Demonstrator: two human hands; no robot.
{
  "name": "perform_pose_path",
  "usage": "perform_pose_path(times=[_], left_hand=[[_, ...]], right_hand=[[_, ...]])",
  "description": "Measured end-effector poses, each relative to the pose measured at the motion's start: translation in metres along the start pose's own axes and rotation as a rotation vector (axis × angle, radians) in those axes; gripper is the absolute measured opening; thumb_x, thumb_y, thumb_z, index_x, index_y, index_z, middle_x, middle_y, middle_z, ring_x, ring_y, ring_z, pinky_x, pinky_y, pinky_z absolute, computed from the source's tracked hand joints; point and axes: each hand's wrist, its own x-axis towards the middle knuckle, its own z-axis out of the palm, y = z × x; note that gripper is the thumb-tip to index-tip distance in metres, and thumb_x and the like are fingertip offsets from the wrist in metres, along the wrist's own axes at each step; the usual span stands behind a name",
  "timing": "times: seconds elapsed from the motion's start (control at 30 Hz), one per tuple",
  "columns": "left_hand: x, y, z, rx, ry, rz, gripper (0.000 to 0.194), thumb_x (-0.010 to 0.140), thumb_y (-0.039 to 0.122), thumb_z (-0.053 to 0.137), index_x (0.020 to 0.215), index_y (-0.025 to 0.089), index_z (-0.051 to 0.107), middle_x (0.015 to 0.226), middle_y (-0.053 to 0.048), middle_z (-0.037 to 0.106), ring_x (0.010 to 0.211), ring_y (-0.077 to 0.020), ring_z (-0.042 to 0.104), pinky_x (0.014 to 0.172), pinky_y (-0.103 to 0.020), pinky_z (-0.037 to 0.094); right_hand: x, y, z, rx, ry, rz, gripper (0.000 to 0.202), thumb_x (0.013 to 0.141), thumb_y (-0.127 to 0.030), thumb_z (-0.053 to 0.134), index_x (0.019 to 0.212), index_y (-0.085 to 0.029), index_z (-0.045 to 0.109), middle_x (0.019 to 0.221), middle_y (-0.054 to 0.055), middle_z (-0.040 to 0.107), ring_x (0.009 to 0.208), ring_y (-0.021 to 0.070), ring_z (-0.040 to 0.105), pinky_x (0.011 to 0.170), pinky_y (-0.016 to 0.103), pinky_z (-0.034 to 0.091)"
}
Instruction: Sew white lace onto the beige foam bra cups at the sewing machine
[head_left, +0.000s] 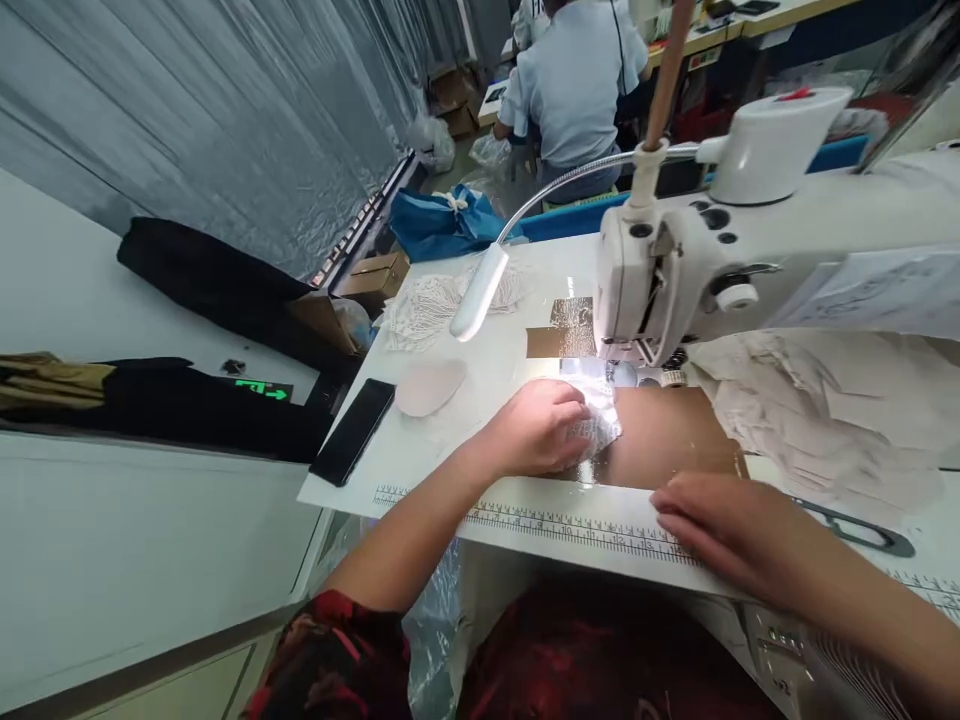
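My left hand is closed on a small white piece of fabric with faint grey marks, just in front of the sewing machine's needle area. Its fingers curl down over the cloth, and the lamp lights it brightly. The fabric lies partly over a brown, smooth sheet on the machine bed. At the near edge of that sheet rests my right hand, fingers pressed together and curled; what they hold, if anything, is hidden. A printed ruler strip runs along the table's front edge.
A bent-neck lamp hangs over the table. Left of my hands lie a pale round fabric piece, a black phone and gathered white cloth. Pale fabric pieces are heaped right. A person sits beyond.
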Motion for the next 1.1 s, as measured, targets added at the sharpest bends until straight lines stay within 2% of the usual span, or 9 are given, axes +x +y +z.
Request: perform_pose_path(times=[0.13, 0.23, 0.4, 0.53, 0.6, 0.73, 0.83, 0.97, 1.1], left_hand=[[0.007, 0.000, 0.004, 0.029, -0.111, 0.022, 0.025, 0.087, 0.034, 0.060, 0.103, 0.015, 0.066, 0.099, -0.009, 0.065, 0.091, -0.0208, 0.061, 0.081, -0.034, 0.049], [0.014, -0.001, 0.012, 0.089, -0.163, 0.001, 0.023, 0.092, 0.032, 0.052, 0.091, 0.013, 0.066, 0.087, -0.008, 0.062, 0.080, -0.0193, 0.058, 0.070, -0.031, 0.047], [0.017, -0.009, 0.023, 0.120, -0.136, -0.007, 0.033, 0.097, 0.027, 0.040, 0.078, 0.014, 0.062, 0.072, -0.005, 0.058, 0.066, -0.0159, 0.053, 0.061, -0.029, 0.039], [0.013, -0.013, 0.026, 0.112, -0.095, 0.027, 0.033, 0.096, 0.027, 0.040, 0.075, 0.014, 0.061, 0.072, -0.005, 0.059, 0.066, -0.0155, 0.053, 0.060, -0.028, 0.038], [0.012, -0.014, 0.027, 0.102, -0.086, 0.039, 0.032, 0.096, 0.027, 0.041, 0.076, 0.014, 0.061, 0.073, -0.006, 0.060, 0.067, -0.0158, 0.054, 0.061, -0.028, 0.038], [0.011, -0.014, 0.027, 0.053, -0.073, 0.029, 0.026, 0.094, 0.027, 0.042, 0.080, 0.015, 0.060, 0.076, -0.005, 0.061, 0.071, -0.0171, 0.055, 0.064, -0.029, 0.039], [0.010, -0.015, 0.022, -0.042, -0.076, -0.008, 0.020, 0.091, 0.024, 0.042, 0.078, 0.017, 0.055, 0.075, -0.004, 0.059, 0.069, -0.0164, 0.053, 0.063, -0.029, 0.040], [0.008, -0.018, 0.013, -0.166, -0.072, -0.091, 0.017, 0.090, 0.020, 0.037, 0.078, 0.018, 0.050, 0.075, -0.003, 0.057, 0.067, -0.0152, 0.050, 0.062, -0.029, 0.041], [0.007, -0.021, 0.013, -0.163, -0.068, 0.017, 0.020, 0.093, 0.028, 0.042, 0.088, 0.015, 0.057, 0.089, -0.007, 0.061, 0.083, -0.0184, 0.055, 0.072, -0.030, 0.045]], right_hand=[[0.035, 0.001, -0.016, -0.040, -0.017, 0.056, 0.028, 0.097, -0.029, 0.040, 0.087, -0.021, 0.065, 0.077, 0.004, 0.065, 0.068, 0.0178, 0.060, 0.059, 0.030, 0.042], [0.051, 0.005, -0.017, -0.107, 0.032, 0.127, 0.028, 0.095, -0.027, 0.041, 0.090, -0.022, 0.068, 0.083, 0.005, 0.068, 0.075, 0.0197, 0.062, 0.063, 0.031, 0.044], [0.055, 0.015, -0.008, -0.137, 0.102, 0.243, 0.028, 0.096, -0.030, 0.041, 0.099, -0.024, 0.068, 0.094, 0.004, 0.070, 0.083, 0.0210, 0.065, 0.069, 0.033, 0.046], [0.055, 0.016, -0.002, -0.148, 0.264, 0.290, 0.024, 0.095, -0.031, 0.045, 0.097, -0.022, 0.067, 0.092, 0.003, 0.072, 0.082, 0.0201, 0.066, 0.066, 0.032, 0.047], [0.056, 0.015, 0.002, -0.139, 0.308, 0.253, 0.020, 0.095, -0.029, 0.046, 0.097, -0.021, 0.065, 0.091, 0.003, 0.071, 0.082, 0.0188, 0.065, 0.068, 0.031, 0.047], [0.060, 0.013, 0.013, -0.194, 0.312, 0.036, 0.025, 0.094, -0.017, 0.044, 0.110, -0.018, 0.063, 0.103, 0.007, 0.070, 0.090, 0.0188, 0.064, 0.074, 0.031, 0.048], [0.061, 0.012, 0.019, -0.379, 0.293, -0.075, 0.030, 0.090, -0.008, 0.042, 0.104, -0.017, 0.067, 0.089, 0.007, 0.069, 0.079, 0.0194, 0.060, 0.066, 0.032, 0.044], [0.057, 0.011, 0.021, -0.486, 0.291, -0.108, 0.028, 0.090, -0.008, 0.044, 0.099, -0.015, 0.069, 0.078, 0.006, 0.064, 0.070, 0.0185, 0.053, 0.061, 0.032, 0.037], [0.052, 0.011, 0.020, -0.478, 0.254, -0.100, 0.030, 0.085, -0.003, 0.045, 0.100, -0.015, 0.069, 0.082, 0.007, 0.064, 0.072, 0.0189, 0.051, 0.062, 0.031, 0.035]])
